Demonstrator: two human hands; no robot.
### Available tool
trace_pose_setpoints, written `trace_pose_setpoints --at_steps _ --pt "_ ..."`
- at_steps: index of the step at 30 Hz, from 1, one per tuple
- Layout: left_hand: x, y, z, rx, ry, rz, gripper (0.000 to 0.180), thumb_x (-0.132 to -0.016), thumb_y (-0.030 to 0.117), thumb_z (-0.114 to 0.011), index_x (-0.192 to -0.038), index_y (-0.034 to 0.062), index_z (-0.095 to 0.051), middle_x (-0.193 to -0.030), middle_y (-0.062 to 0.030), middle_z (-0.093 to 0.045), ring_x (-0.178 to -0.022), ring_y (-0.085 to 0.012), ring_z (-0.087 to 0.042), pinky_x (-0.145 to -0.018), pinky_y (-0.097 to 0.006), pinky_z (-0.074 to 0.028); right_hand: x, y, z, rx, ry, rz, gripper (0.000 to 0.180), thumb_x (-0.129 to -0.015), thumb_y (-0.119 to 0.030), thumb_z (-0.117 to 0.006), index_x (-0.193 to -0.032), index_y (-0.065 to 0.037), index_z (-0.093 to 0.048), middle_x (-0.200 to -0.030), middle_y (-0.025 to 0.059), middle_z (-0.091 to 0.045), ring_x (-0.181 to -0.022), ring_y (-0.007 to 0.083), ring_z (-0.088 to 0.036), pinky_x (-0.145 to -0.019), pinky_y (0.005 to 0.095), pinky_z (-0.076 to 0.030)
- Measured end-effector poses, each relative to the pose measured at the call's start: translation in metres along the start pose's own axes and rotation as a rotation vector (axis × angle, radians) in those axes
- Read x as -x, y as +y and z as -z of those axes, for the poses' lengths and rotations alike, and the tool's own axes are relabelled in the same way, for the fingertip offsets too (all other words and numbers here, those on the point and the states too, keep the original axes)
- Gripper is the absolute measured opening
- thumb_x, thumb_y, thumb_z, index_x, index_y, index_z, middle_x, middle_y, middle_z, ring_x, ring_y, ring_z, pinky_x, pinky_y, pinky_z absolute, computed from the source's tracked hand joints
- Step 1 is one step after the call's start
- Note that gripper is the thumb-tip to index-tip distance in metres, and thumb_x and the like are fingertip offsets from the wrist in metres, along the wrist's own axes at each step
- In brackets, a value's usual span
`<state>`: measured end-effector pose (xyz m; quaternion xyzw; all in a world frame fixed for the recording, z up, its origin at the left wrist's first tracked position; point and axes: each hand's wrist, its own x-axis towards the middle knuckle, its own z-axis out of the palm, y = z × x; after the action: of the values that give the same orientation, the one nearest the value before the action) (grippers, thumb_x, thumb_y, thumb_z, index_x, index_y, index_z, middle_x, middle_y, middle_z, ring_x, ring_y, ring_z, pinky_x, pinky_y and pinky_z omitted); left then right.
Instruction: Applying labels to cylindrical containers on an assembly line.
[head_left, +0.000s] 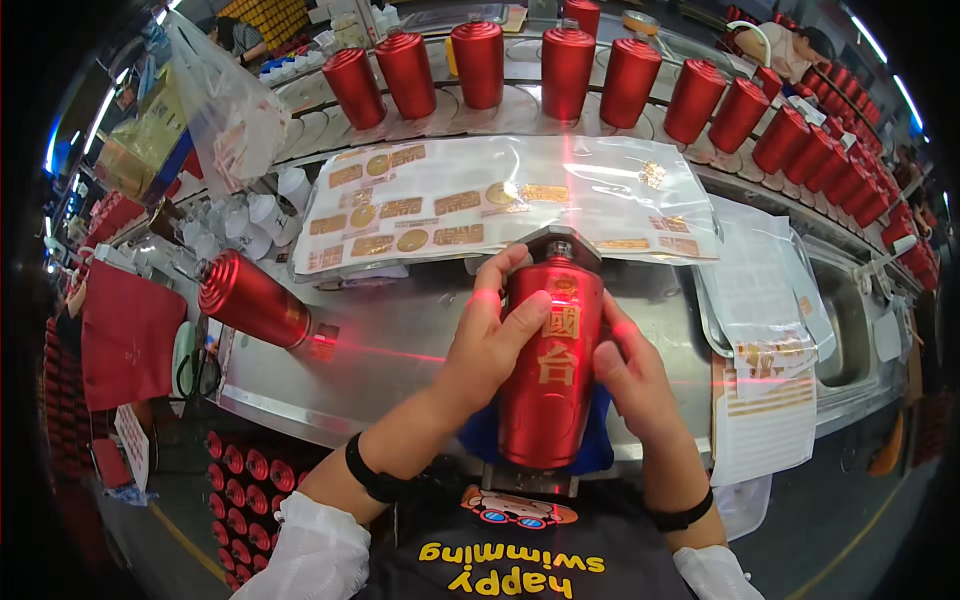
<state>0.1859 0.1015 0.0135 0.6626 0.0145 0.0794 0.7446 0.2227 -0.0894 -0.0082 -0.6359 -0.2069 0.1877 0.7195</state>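
A glossy red bottle (pixel 545 415) with gold characters down its front lies in front of me, its clear neck pointing away. My left hand (pixel 490 335) is closed around its left side, thumb pressed on the upper gold lettering. Against the right side rests my right hand (pixel 635 375), fingers curled along the edge and thumb bent. Beneath the bottle is a blue cloth (pixel 595 440), and a dark angular metal piece (pixel 590 255) stands behind its neck. Another red bottle (pixel 250 295) lies tilted on the steel worktop (pixel 390 320) to the left.
Clear-covered sheets of gold labels (pixel 420 205) lie beyond my hands. Behind them a conveyor (pixel 520 125) carries several upright red bottles. More label sheets (pixel 765 415) and a sink (pixel 840 310) are at right. A plastic bag (pixel 225 110) hangs left; red bottles (pixel 245 490) stand low at left.
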Motion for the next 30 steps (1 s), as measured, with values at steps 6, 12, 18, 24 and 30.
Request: trace_pose_setpoints --at_steps 6,12,18,24,30 --pt "0.003 -0.003 0.001 0.194 -0.021 0.028 0.057 -0.101 0.029 -0.051 -0.143 -0.0043 -0.031 -0.138 -0.0161 -0.043 -0.128 -0.0209 -0.040 -0.109 -0.032 -0.031 -0.018 -0.011 -0.005 0.136 0.113 -0.013 0.081 -0.091 -0.043 -0.066 -0.142 0.011 -0.034 -0.135 0.0226 -0.051 -0.125 0.0262 -0.050 -0.105 0.0354 -0.039" --pt "0.005 -0.006 0.000 0.037 -0.023 -0.043 0.057 -0.101 0.030 -0.050 -0.143 -0.0047 -0.031 -0.137 -0.0159 -0.044 -0.126 -0.0204 -0.043 -0.107 -0.033 -0.032 -0.022 -0.005 -0.006 0.205 0.123 0.025 0.077 -0.090 -0.039 -0.068 -0.140 0.010 -0.037 -0.132 0.0230 -0.053 -0.123 0.0273 -0.052 -0.103 0.0355 -0.041" --pt "0.004 -0.007 -0.001 0.056 -0.008 -0.058 0.058 -0.101 0.030 -0.051 -0.142 -0.0051 -0.032 -0.134 -0.0170 -0.047 -0.123 -0.0203 -0.045 -0.106 -0.033 -0.034 -0.023 -0.017 -0.009 0.108 0.121 -0.038 0.073 -0.087 -0.036 -0.071 -0.138 0.008 -0.041 -0.127 0.0216 -0.057 -0.119 0.0257 -0.054 -0.101 0.0347 -0.042" --pt "0.005 0.004 -0.007 -0.026 -0.050 -0.031 0.057 -0.102 0.028 -0.048 -0.146 -0.0022 -0.028 -0.140 -0.0140 -0.040 -0.126 -0.0171 -0.042 -0.107 -0.030 -0.034 -0.025 -0.015 -0.009 0.187 0.134 -0.021 0.067 -0.087 -0.034 -0.071 -0.136 0.005 -0.045 -0.125 0.0203 -0.058 -0.116 0.0235 -0.055 -0.099 0.0337 -0.044" --pt "0.001 -0.005 0.000 0.043 -0.035 0.005 0.052 -0.102 0.024 -0.046 -0.144 -0.0024 -0.031 -0.137 -0.0134 -0.045 -0.124 -0.0169 -0.045 -0.106 -0.030 -0.035 -0.032 -0.039 -0.004 0.404 0.125 0.238 0.035 -0.093 -0.018 -0.063 -0.124 -0.003 -0.061 -0.129 0.0169 -0.055 -0.117 0.0276 -0.053 -0.098 0.0347 -0.043"
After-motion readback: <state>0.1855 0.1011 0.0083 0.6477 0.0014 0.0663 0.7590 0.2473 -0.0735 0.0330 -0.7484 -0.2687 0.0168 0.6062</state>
